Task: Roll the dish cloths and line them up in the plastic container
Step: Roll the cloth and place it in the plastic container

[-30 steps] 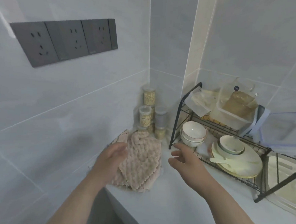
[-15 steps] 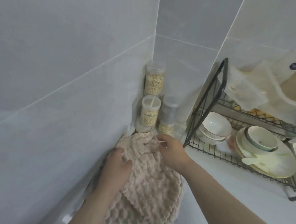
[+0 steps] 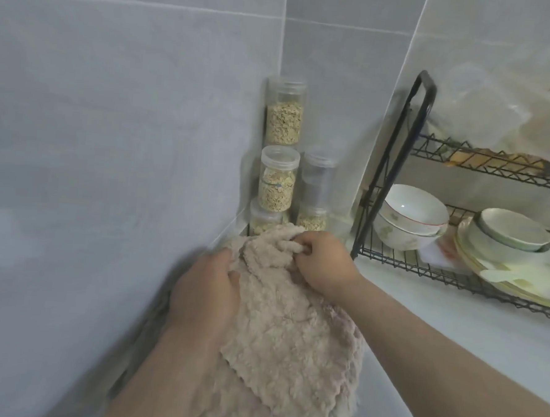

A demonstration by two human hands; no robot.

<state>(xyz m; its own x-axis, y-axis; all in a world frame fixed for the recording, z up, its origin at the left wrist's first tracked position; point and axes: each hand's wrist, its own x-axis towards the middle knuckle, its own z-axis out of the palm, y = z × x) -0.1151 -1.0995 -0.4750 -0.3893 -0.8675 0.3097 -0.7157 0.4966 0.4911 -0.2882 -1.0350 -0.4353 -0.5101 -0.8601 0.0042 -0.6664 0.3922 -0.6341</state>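
The far edge of the dish cloth [image 3: 291,338], untouched a second ago, is now pinched by the right hand [image 3: 321,266]; whether the left hand [image 3: 204,297] grips cannot be told. Rolling seems imminent.

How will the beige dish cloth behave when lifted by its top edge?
Probably floppy: the dish cloth bunches into soft folds where the right hand pinches it. Likely light for its size and not slippery, given the thick nubby pile.
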